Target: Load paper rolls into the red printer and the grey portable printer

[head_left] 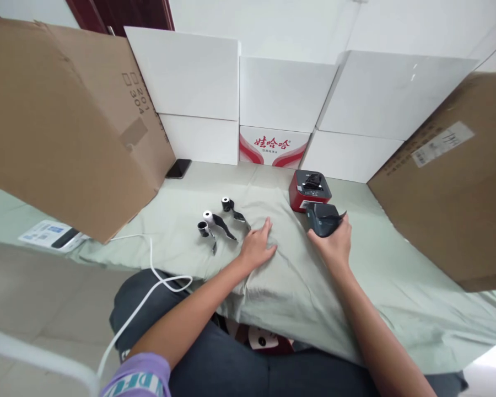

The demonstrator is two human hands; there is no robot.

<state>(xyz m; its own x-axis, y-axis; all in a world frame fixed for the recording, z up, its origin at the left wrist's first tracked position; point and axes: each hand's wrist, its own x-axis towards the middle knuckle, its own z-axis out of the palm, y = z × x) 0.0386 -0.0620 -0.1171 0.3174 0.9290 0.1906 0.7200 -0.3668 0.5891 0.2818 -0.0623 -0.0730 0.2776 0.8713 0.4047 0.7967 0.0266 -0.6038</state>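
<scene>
The right grip (pixel 338 242) is wrapped around the near right side of a dark gadget (pixel 321 221), with the thumb in front; I can't see all the fingertips. The left grip (pixel 256 247) has its fingers spread apart and lies low over the green cloth on the worktop (pixel 376 231), holding nothing that I can see.

The dark gadget is right in front of a red and black box (pixel 310 190), on the side near the person. I can't tell if the two touch. A thin dark flap sticks out from the gadget to the right, over the hand.

Three little rolls (pixel 208 216) sit off to the left, well apart from the gadget. They make a slanting row, and their strips trail to the right and toward the person. The left hand is the nearer one to them. It is just beside the end of the farthest strip, and it lies between the rolls and the gadget.
</scene>
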